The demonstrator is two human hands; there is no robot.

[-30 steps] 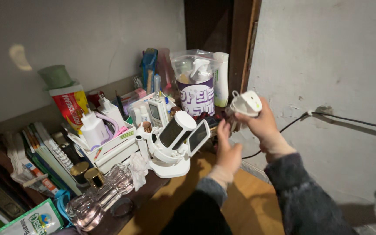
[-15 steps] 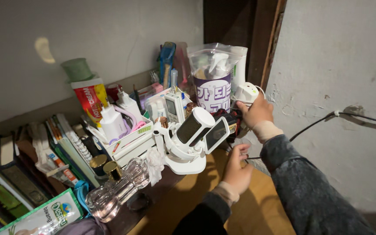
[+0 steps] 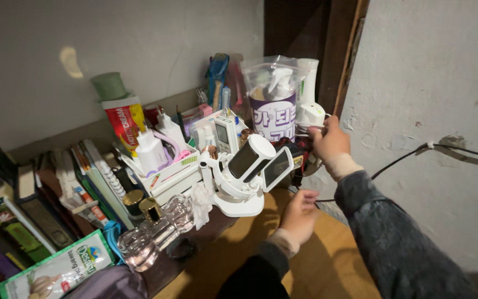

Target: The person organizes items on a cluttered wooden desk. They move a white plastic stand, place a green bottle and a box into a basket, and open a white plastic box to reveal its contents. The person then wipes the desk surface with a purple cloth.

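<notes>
My right hand (image 3: 330, 139) is stretched out to the back of a cluttered dark shelf (image 3: 164, 266) and grips a small white round device (image 3: 311, 115), held beside a clear plastic bag with a spray bottle (image 3: 274, 97) inside. My left hand (image 3: 300, 213) hangs lower, in front of the shelf edge, fingers loosely curled and holding nothing. It is nearest to a white stand with two tilted dark screens (image 3: 244, 177). A black cable (image 3: 399, 158) runs along the wall from behind my right wrist.
The shelf is crowded: a white tray with chargers (image 3: 161, 163), a red and yellow tube (image 3: 121, 119), books (image 3: 78, 182) at the left, clear glass bottles (image 3: 153, 235), a green packet (image 3: 56, 271). A rough white wall (image 3: 432, 83) stands at the right, a wooden floor (image 3: 327, 266) below.
My right hand has carried the white device away from me to the back of the shelf, next to the plastic bag. My left hand has dropped lower. The view has moved closer.
</notes>
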